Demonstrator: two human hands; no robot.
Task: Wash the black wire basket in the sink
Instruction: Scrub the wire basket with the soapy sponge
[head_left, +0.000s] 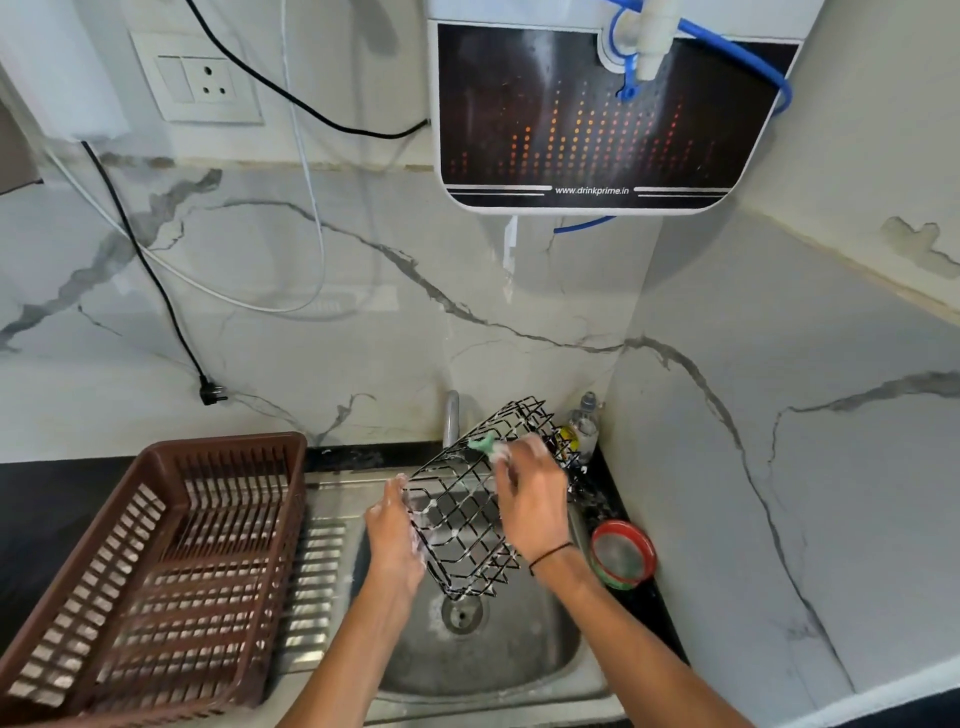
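The black wire basket is tilted on its side above the steel sink, with soap foam on its wires. My left hand grips its left edge. My right hand lies over the basket's upper right side, its fingers closed on a green scrubber pressed against the wires. The basket's lower end hangs just above the drain.
A brown plastic dish crate rests on the drainboard to the left. The tap rises behind the basket. A clear bottle and a red-rimmed round container stand on the right ledge. A water purifier hangs above.
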